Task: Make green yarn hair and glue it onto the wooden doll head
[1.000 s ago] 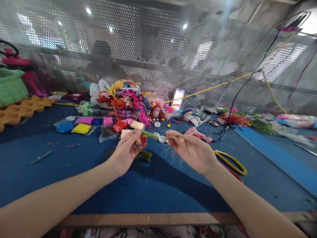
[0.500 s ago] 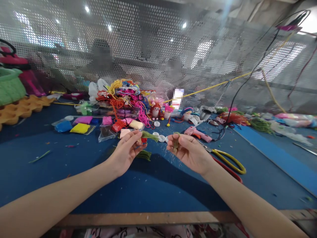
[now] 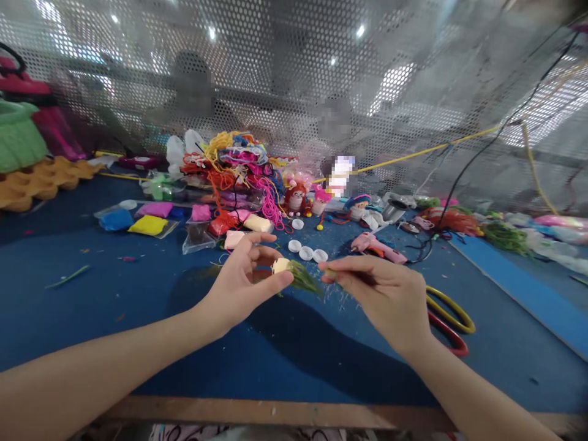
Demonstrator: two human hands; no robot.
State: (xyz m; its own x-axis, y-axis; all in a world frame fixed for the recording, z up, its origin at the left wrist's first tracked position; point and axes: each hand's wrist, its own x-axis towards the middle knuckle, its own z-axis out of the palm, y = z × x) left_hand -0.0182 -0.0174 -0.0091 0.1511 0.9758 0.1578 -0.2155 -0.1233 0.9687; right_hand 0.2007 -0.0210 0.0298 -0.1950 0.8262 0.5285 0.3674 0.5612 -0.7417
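Note:
My left hand [image 3: 239, 291] is closed around a small cream-coloured piece [image 3: 280, 265], with a bundle of green yarn [image 3: 304, 278] sticking out of it to the right. Just right of the yarn, the thumb and fingertips of my right hand [image 3: 386, 297] pinch a small greenish bit [image 3: 329, 274], too small to name. Behind the gap between my hands lie several white round discs [image 3: 306, 253]. Scissors [image 3: 452, 309] with one yellow and one red handle rest beside my right hand, which hides their blades.
Beyond my right hand lies a pink glue gun [image 3: 379, 248] with a black cord. Bags of coloured clay [image 3: 149, 225] are at the left, behind them a heap of yarn [image 3: 239, 159]. Small dolls [image 3: 296, 199] stand by the perforated metal screen [image 3: 275, 73]. A blue strip [image 3: 519, 294] lies right.
My left hand has turned, bringing the cream piece into view with its yarn pointing down to the right. My right hand has rolled over, its fingers now in a pinch. The view has shifted slightly.

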